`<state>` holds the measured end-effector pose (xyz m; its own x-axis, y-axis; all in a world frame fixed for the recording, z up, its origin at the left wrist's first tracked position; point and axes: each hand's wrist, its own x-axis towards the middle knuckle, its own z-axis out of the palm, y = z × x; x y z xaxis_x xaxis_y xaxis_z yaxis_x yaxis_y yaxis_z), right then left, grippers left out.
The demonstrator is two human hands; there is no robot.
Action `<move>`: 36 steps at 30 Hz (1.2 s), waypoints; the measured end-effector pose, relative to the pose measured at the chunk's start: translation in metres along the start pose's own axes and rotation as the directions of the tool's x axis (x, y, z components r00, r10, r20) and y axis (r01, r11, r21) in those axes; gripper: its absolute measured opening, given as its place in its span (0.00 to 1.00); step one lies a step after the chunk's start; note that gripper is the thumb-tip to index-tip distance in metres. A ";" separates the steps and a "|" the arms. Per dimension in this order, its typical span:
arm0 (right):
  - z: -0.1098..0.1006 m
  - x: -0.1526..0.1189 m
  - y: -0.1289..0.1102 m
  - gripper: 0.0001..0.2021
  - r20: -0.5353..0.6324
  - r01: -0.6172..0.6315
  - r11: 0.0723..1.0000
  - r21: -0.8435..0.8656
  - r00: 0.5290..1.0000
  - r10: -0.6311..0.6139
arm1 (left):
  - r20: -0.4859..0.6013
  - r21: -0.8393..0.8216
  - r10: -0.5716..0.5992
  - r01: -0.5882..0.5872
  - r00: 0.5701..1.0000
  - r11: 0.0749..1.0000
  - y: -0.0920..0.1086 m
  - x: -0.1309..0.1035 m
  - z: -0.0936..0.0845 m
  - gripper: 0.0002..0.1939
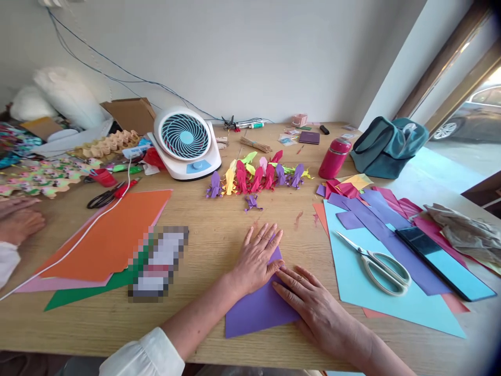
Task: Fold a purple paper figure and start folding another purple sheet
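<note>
A sheet of purple paper (pixel 258 313), folded to a triangle-like shape, lies on the wooden table in front of me. My left hand (pixel 256 261) rests flat on its upper part with the fingers stretched out. On its right edge lies my right hand (pixel 313 308), fingers extended and pressing the paper near my left thumb. Part of the sheet is hidden beneath both hands. Farther back stand several folded paper figures (pixel 256 177) in purple, yellow, red and green. A small purple figure (pixel 252 202) lies just in front of them.
At right, scissors (pixel 385 269) lie on light-blue paper (pixel 352 282) beside a phone (pixel 442 261) and purple strips. A red bottle (pixel 335 158) and teal bag (pixel 391 146) stand behind. At left are orange paper (pixel 117 235), a white fan (pixel 188 141) and another person's hands (pixel 19 222).
</note>
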<state>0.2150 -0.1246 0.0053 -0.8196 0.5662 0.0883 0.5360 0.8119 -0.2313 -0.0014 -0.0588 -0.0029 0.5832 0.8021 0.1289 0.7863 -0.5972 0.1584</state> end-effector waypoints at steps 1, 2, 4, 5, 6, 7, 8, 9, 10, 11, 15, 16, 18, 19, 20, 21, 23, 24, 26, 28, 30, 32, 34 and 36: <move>0.001 0.000 0.000 0.38 -0.008 0.004 1.000 -0.007 1.000 -0.004 | -0.005 -0.010 0.009 -0.009 1.000 1.000 0.002 -0.004 0.001 0.37; 0.002 -0.001 0.000 0.37 -0.013 0.006 1.000 -0.015 1.000 -0.006 | 0.004 -0.025 0.021 -0.021 1.000 0.999 0.003 -0.007 0.002 0.36; 0.003 -0.002 0.001 0.36 -0.020 0.013 0.999 -0.031 1.000 -0.014 | 0.015 -0.049 0.026 -0.025 1.000 0.998 0.003 -0.010 0.002 0.36; 0.002 -0.002 0.001 0.35 -0.020 0.014 0.999 -0.037 1.000 -0.015 | 0.020 -0.062 0.033 -0.032 0.999 0.998 0.003 -0.011 0.001 0.36; 0.002 -0.002 0.001 0.35 -0.020 0.011 0.999 -0.040 1.000 -0.012 | 0.020 -0.079 0.045 -0.044 0.999 0.996 0.001 -0.011 -0.001 0.35; 0.001 -0.002 0.001 0.35 -0.018 0.007 0.999 -0.039 1.000 -0.008 | 0.011 -0.102 0.058 -0.057 0.998 0.993 -0.002 -0.012 -0.004 0.35; 0.000 -0.002 0.000 0.34 -0.010 0.002 0.999 -0.034 1.000 -0.003 | -0.020 -0.135 0.055 -0.057 0.998 0.989 -0.005 -0.014 -0.009 0.34; -0.001 -0.002 0.000 0.34 -0.007 -0.002 1.000 -0.024 1.000 0.002 | -0.052 -0.178 0.051 -0.060 0.997 0.982 -0.009 -0.017 -0.013 0.32; -0.002 -0.002 0.000 0.34 0.012 -0.005 1.000 -0.012 1.000 0.005 | -0.098 -0.231 0.030 -0.052 0.995 0.972 -0.013 -0.022 -0.018 0.29; -0.003 -0.002 -0.001 0.35 0.027 -0.009 1.000 0.001 1.000 0.009 | -0.150 -0.283 -0.001 -0.042 0.989 0.958 -0.018 -0.030 -0.023 0.26; -0.004 -0.001 0.000 0.33 0.048 -0.027 0.999 0.025 0.999 0.025 | -0.137 -0.378 -0.025 -0.029 0.990 0.925 -0.028 -0.075 -0.038 0.17; -0.004 -0.001 0.000 0.33 0.045 -0.026 0.999 0.025 0.999 0.025 | -0.105 -0.369 -0.004 -0.035 0.994 0.929 -0.028 -0.088 -0.040 0.18; -0.004 -0.002 0.000 0.32 0.037 -0.022 0.999 0.023 0.999 0.022 | -0.048 -0.328 0.054 -0.067 0.997 0.942 -0.024 -0.112 -0.041 0.22; -0.004 -0.002 0.000 0.32 0.036 -0.021 1.000 0.021 0.999 0.021 | -0.029 -0.297 0.084 -0.089 0.996 0.951 -0.020 -0.121 -0.041 0.27; -0.004 -0.002 0.000 0.32 0.035 -0.022 1.000 0.020 0.999 0.021 | -0.008 -0.260 0.116 -0.114 0.993 0.959 -0.017 -0.128 -0.040 0.32; -0.005 -0.002 0.000 0.31 0.036 -0.024 0.999 0.021 0.999 0.023 | 0.026 -0.220 0.137 -0.128 0.990 0.967 -0.014 -0.134 -0.039 0.38; -0.006 -0.002 0.000 0.30 0.040 -0.030 0.999 0.029 0.999 0.029 | 0.066 -0.149 0.151 -0.140 0.986 0.979 -0.009 -0.139 -0.037 0.46; -0.006 -0.001 0.000 0.29 0.039 -0.032 0.999 0.038 0.999 0.031 | 0.076 -0.118 0.149 -0.139 0.986 0.983 -0.007 -0.139 -0.035 0.47; -0.006 -0.001 0.001 0.29 0.038 -0.032 0.997 0.064 0.999 0.030 | 0.061 -0.070 0.137 -0.132 0.989 0.989 -0.006 -0.138 -0.033 0.42; -0.006 -0.001 0.002 0.30 0.036 -0.032 0.996 0.083 0.999 0.029 | 0.014 -0.045 0.136 -0.135 0.991 0.990 -0.006 -0.136 -0.032 0.33; -0.006 -0.001 0.002 0.30 0.033 -0.033 0.995 0.089 0.999 0.030 | -0.047 -0.051 0.136 -0.138 0.990 0.989 -0.006 -0.135 -0.032 0.24; -0.006 -0.001 0.001 0.30 0.023 -0.034 0.995 0.094 0.999 0.032 | -0.106 -0.072 0.132 -0.140 0.986 0.988 -0.005 -0.133 -0.032 0.20; -0.006 -0.001 0.001 0.29 0.013 -0.035 0.994 0.100 0.999 0.033 | -0.156 -0.078 0.135 -0.148 0.979 0.986 -0.005 -0.132 -0.034 0.20; -0.007 -0.001 0.001 0.29 0.012 -0.034 0.995 0.099 0.999 0.033 | -0.181 -0.064 0.155 -0.169 0.971 0.984 -0.004 -0.131 -0.035 0.20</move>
<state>0.2175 -0.1236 0.0119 -0.8034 0.5913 0.0693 0.5412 0.7739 -0.3288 -0.0881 -0.1622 0.0142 0.6514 0.6848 0.3266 0.6617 -0.7234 0.1970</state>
